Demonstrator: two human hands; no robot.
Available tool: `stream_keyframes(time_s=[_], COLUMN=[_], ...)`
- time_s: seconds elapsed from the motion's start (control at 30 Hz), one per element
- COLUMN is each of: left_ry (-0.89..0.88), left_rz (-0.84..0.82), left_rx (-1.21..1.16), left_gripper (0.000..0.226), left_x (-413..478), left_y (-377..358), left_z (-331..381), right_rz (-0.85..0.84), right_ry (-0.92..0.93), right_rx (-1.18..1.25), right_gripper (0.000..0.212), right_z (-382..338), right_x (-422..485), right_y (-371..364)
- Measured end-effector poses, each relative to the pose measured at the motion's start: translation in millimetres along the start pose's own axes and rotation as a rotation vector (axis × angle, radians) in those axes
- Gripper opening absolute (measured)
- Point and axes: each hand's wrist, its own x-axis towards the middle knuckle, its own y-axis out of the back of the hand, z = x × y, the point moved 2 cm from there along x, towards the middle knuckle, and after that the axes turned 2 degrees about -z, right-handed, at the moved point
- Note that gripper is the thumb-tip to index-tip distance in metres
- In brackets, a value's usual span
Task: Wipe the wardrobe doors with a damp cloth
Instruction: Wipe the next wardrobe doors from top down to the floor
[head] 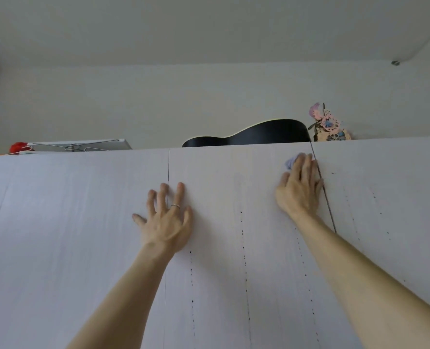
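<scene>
The left hand [167,220] lies spread flat on the wardrobe door [234,185]. The right hand [300,187] presses a lilac cloth [291,161] near the door's top edge, fingers seemingly straight.

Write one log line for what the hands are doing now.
right hand: presses cloth on wardrobe door, top right corner | left hand: spread across door seam

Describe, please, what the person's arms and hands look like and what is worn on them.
Both forearms are bare, with no sleeves, watch or bracelet in view. The left hand wears a thin silver ring on one finger. The right hand shows no ring, and neither hand is gloved.
</scene>
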Motion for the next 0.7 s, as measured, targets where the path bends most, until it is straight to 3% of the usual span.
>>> stream_keyframes(time_s=[0.07, 0.17, 0.23, 0.3, 0.47, 0.57, 0.7], left_ry=[-0.006, 0.000, -0.021, -0.062, -0.173, -0.202, -0.225], left_rz=[0.006, 0.014, 0.012, 0.001, 0.043, 0.045, 0.069], left_rx=[-0.014, -0.051, -0.067, -0.093, -0.103, -0.060, -0.055], left_gripper=[0.060, 0.060, 0.061, 0.060, 0.057, 0.058, 0.061], left_x=[1, 0, 0, -2, -13, -23, -32], left_y=[-1, -6, -8, -8, -6, -12, -24], left_z=[0, -3, -5, -9, -28, -42, -46], right_rz=[-0.054, -0.192, -0.261, -0.211, 0.061, 0.160, 0.151], right_ry=[0.177, 0.617, 0.747, 0.705, 0.301, 0.363, 0.736], right_rx=[0.019, -0.067, -0.095, -0.124, -0.196, -0.046, 0.114], right_gripper=[0.058, 0.058, 0.056, 0.056, 0.061, 0.050, 0.028], right_z=[-34, -72, -71, -60, -34, -56, -66], right_x=[-29, -91, -90, -61, 1, -24, -86], right_y=[-20, -52, -52, -43, -14, -31, -51])
